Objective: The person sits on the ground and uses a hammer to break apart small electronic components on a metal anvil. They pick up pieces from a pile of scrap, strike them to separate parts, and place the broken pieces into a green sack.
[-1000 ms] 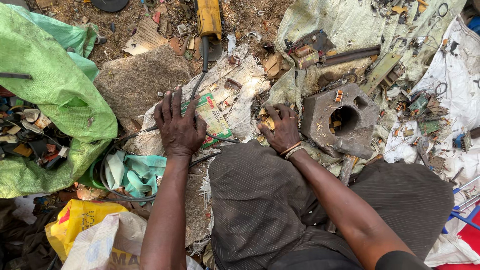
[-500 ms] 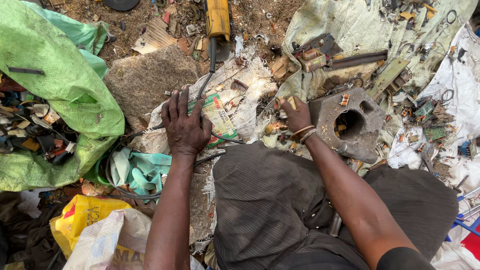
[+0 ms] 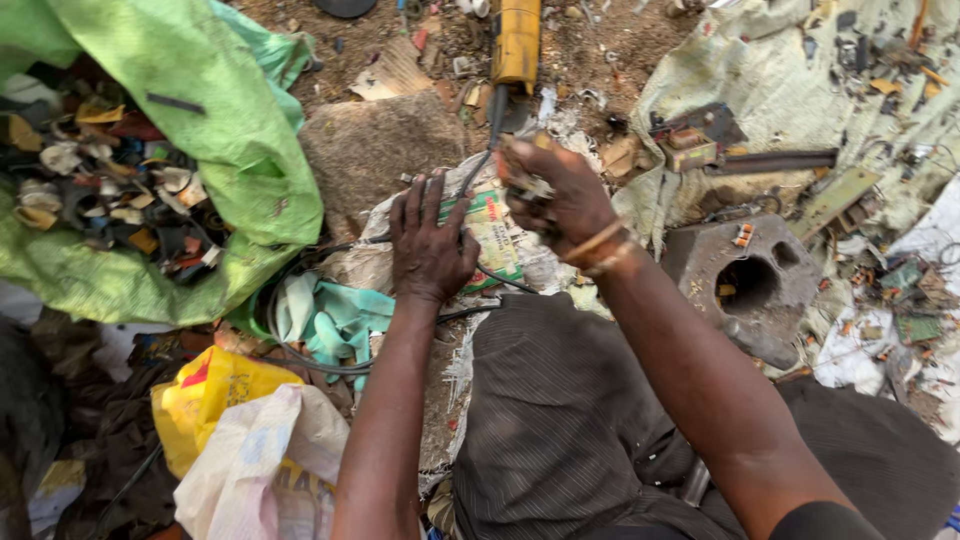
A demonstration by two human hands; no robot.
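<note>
Now our right hand [image 3: 560,195] is clenched on a small blurred scrap, raised just beyond our left hand [image 3: 430,245], whose fingers lie spread flat on the printed sack [image 3: 495,225], holding nothing; the scrap sits nearer the right.

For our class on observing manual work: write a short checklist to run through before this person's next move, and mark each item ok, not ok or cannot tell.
1. Left hand flat, palm down on the printed white woven sack: ok.
2. Right hand has a closed grip on small pale scrap pieces: ok, though what the pieces are: cannot tell.
3. Grey metal block with a round hole free of both hands: ok.
4. Thin black cable kept away from the left forearm: not ok, it runs beside it.
5. Yellow-handled tool untouched, beyond the sack: ok.
</note>
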